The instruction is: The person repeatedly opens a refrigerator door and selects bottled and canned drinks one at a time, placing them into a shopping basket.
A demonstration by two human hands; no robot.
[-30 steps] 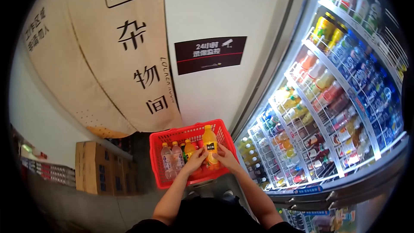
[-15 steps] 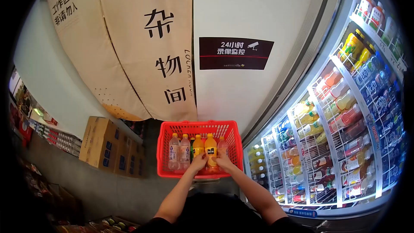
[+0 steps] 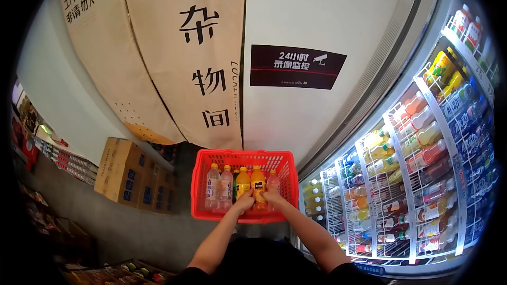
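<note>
A red plastic basket [image 3: 195, 190] holds several upright drink bottles. In its middle stands an orange juice bottle [image 3: 258, 179] with a dark label, and both my hands are closed around its lower part. My left hand [image 3: 244, 200] is on its left side, in front of a second orange juice bottle [image 3: 243, 178]. My right hand [image 3: 272, 197] grips from the right, close to a pink drink bottle [image 3: 273, 178]. Two clear bottles with pale labels, one a clear drink bottle [image 3: 212, 190], stand at the basket's left. My fingertips are partly hidden.
A lit drinks fridge [image 3: 409, 179] with several slanted rows of bottles stands on the right. Cardboard boxes [image 3: 119, 171] sit on the floor at left. Beyond the basket hang a beige curtain [image 3: 158, 47] and a white wall panel [image 3: 317, 10] with a dark sign [image 3: 296, 67].
The camera view has shifted slightly, so the sign and fridge appear a little farther right. Both hands stay on the same orange juice bottle, almost unmoved.
</note>
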